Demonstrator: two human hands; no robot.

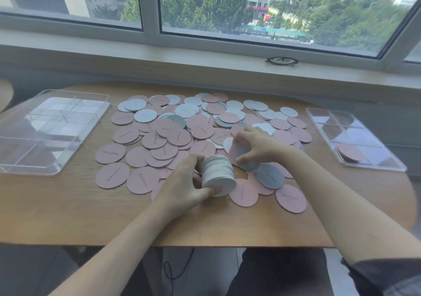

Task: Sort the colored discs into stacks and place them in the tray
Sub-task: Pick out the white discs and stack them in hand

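Note:
Pink and pale blue-grey discs (173, 133) lie scattered over the middle of the wooden table (68, 216). My left hand (186, 181) grips a thick stack of pale discs (218, 173), tilted on its side near the table's front. Just right of it, my right hand (255, 146) pinches a blue-grey disc (247, 161) lifted at an angle off the pile. A clear divided tray (319, 115) at the right holds a short pink stack (349, 153) in a near compartment.
A second clear divided tray (54, 133) stands at the table's left with nothing in it. Black glasses (281, 61) rest on the window sill behind the table. Bare wood shows along the front edge.

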